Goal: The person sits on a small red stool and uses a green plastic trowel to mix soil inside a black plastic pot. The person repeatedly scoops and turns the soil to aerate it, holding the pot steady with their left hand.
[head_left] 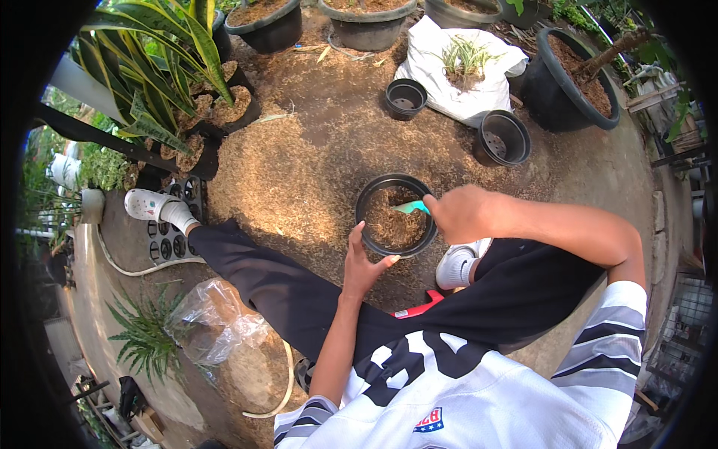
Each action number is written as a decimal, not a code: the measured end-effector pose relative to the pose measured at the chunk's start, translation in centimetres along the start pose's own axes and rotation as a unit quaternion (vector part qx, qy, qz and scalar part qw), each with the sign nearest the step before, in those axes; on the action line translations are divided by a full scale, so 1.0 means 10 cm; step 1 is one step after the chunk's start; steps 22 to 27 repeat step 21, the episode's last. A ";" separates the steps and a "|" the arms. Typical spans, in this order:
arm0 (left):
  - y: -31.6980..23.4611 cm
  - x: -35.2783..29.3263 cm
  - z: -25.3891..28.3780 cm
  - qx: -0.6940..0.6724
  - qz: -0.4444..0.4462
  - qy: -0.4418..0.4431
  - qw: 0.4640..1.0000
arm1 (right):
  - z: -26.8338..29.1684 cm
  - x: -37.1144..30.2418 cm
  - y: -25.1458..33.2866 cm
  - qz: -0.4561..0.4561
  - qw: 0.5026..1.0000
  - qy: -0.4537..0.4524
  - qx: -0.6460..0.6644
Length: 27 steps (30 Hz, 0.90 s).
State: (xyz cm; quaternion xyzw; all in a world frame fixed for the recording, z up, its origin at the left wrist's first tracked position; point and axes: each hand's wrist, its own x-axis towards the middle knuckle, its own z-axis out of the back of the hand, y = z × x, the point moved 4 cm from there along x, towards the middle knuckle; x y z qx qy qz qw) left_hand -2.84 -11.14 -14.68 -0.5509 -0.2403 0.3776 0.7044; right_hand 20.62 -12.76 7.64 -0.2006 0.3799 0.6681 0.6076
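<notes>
A round black plant pot (428, 238) stands on the ground between my legs, partly filled with brown, fibrous soil mix (393, 228). My left hand (363, 262) braces its near left side, with the fingers at the rim and the thumb spread along the front. In my right hand (462, 213) is a small teal hand trowel (410, 206), which reaches over the right rim. The trowel's tip dips into the mix, and its handle is mostly hidden by my closed fingers. Near my right shoe lies a red-handled tool (420, 306), partly covered by my leg.
Two black pots (406, 99) (502, 138) stand beyond, beside a white sack (458, 101) holding a small striped plant. Large planters (568, 86) line the back. Snake plants (149, 75) are at left. A plastic-wrapped plant (149, 329) and a pale hose (289, 378) lie lower left.
</notes>
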 end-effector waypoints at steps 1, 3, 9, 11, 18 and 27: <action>-0.02 0.00 0.00 0.003 0.000 0.003 1.000 | -0.11 0.03 0.01 -0.006 0.999 0.041 0.024; -0.02 0.00 0.01 0.009 0.000 0.005 1.000 | -0.15 0.03 0.04 -0.019 0.993 0.098 0.069; 0.00 -0.01 0.01 0.021 -0.007 -0.003 1.000 | 0.26 -0.11 0.04 0.027 0.996 0.022 0.083; 0.00 -0.01 0.01 0.009 -0.009 -0.002 1.000 | 0.35 -0.16 0.02 0.042 0.998 -0.049 0.015; -0.01 0.00 0.00 0.003 -0.008 -0.002 1.000 | 0.23 -0.04 -0.07 0.101 0.980 -0.117 -0.128; -0.01 0.00 0.00 0.003 -0.004 -0.001 1.000 | 0.07 0.04 0.01 0.134 0.978 -0.103 -0.126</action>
